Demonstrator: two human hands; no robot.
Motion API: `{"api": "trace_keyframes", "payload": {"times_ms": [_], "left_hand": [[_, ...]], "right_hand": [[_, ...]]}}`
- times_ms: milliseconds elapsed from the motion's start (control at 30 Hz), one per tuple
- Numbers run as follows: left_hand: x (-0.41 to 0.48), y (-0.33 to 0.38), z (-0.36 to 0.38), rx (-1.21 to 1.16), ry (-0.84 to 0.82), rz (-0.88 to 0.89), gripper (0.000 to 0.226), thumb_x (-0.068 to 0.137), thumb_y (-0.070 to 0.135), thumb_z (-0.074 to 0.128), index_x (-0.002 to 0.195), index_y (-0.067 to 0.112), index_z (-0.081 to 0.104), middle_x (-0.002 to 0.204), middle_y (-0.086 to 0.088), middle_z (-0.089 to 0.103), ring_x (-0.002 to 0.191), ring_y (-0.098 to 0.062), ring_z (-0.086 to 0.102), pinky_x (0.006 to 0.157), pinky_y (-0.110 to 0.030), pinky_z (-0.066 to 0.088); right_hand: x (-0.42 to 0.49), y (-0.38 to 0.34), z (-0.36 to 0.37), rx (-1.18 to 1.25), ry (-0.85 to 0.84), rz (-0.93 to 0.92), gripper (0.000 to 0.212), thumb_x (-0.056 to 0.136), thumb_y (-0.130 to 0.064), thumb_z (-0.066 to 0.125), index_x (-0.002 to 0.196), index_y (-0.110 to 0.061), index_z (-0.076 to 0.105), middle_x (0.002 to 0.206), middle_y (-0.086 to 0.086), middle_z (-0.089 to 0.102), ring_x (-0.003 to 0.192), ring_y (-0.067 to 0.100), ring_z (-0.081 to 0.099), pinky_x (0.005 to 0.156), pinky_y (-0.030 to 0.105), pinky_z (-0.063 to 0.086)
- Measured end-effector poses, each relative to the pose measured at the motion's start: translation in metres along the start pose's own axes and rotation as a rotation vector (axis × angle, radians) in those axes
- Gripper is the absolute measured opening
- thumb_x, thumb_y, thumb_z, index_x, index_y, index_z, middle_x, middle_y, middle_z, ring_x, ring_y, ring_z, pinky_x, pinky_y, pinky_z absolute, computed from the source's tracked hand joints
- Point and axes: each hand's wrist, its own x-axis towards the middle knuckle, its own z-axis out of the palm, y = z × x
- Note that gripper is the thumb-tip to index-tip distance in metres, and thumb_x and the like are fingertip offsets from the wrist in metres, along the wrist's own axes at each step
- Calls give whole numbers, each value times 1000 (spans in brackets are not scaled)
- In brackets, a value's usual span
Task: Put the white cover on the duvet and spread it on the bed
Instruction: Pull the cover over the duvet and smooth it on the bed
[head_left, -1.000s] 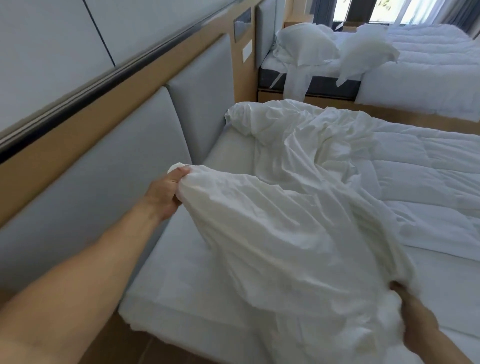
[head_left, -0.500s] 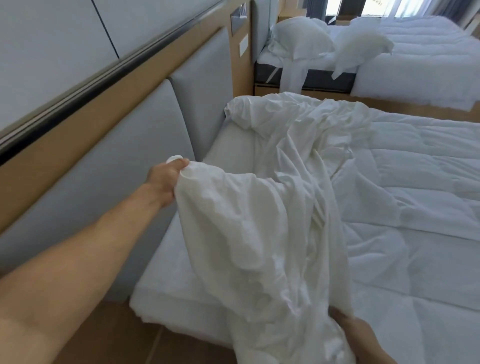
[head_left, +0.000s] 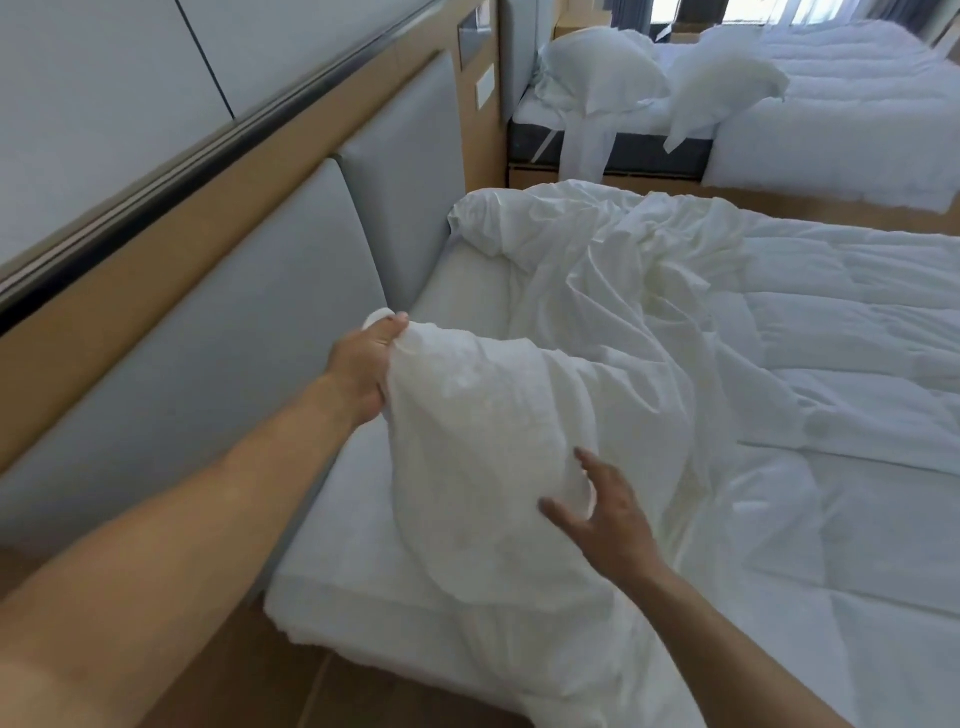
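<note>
Looking down on a bed (head_left: 363, 519) butted against a grey padded headboard (head_left: 249, 374). Spread over the part far from the headboard: the quilted duvet (head_left: 857, 332), flat, stitched in broad bands. Bunched over its headboard-side edge: the white cover (head_left: 467, 441), thin and creased, one end heaped at the far corner by the headboard, the other lifted into a puffed bag that trails off the bed's near edge. Gripping the raised corner just short of the headboard with the left hand (head_left: 363, 371), fingers clamped on the cloth. Reaching in with the right hand (head_left: 608, 514), farther from the headboard, fingers (head_left: 589, 462) apart and straight, tips against the cover's bulge. Differs from half a second ago: then clutching the cover's lower edge with the right hand, now let go and raised; same left grip, same spot by the headboard.
</note>
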Motion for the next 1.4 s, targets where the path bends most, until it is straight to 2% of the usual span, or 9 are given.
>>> {"api": "trace_keyframes", "payload": {"times_ms": [133,233,333,400,533,833,1033,1167,1400], "left_hand": [[-1,10,13,-7,25,3,23,90,18,70,106,3,63,107,-21,68,89,-31,67,88,-47,56],[2,19,7,31,84,5,27,87,19,74,107,2,66,107,-21,69,88,-30,68,87,-48,56],[9,18,0,7,95,-36,31,86,20,73,109,1,67,112,-19,70,95,-31,71,82,-44,59],[12,17,1,30,70,-56,18,86,22,73,96,8,68,106,-14,70,88,-28,71,75,-38,60],[12,24,8,65,-43,-95,16,93,13,63,79,17,57,87,-7,64,75,-22,66,69,-33,57],[-11,11,-8,131,-161,-92,32,89,11,67,119,0,64,114,-21,68,87,-27,71,73,-37,62],[-23,9,-30,281,-295,-35,65,71,18,78,130,5,54,115,-17,67,96,-30,68,81,-42,55],[-27,3,-36,228,-277,-61,76,63,16,86,131,8,55,124,-17,66,104,-35,67,95,-55,51],[-36,-14,-42,193,-143,-88,57,60,-11,72,111,10,56,110,-19,65,86,-33,68,79,-52,56]], "right_hand": [[1,-25,35,-282,-126,-147,83,81,-53,71,148,-20,35,138,3,45,126,25,44,100,36,40],[2,6,35,-354,112,-316,36,80,-43,77,96,-13,67,82,2,61,71,24,63,57,32,47],[-10,39,25,-404,212,-480,52,101,-56,33,63,-21,43,51,-9,39,35,16,36,38,24,23],[-21,50,17,-419,177,-518,47,104,-53,17,67,-25,26,53,-13,24,37,12,20,41,21,17],[-42,79,7,-513,-100,-403,40,95,-41,58,72,-24,29,57,-11,39,44,15,43,49,24,25],[-32,63,3,-698,-551,-124,16,91,-42,58,91,-26,60,86,-1,52,82,24,52,72,30,41],[-11,11,-13,-772,-588,-141,56,78,-58,70,118,-19,61,109,-3,61,106,21,61,81,31,46],[-2,-63,-9,-418,-185,-404,45,91,-67,48,103,-24,49,104,-5,55,99,19,54,78,30,37],[-23,-31,22,-586,-565,-460,88,85,-74,2,99,-13,64,94,13,68,91,34,63,71,31,34]]}}
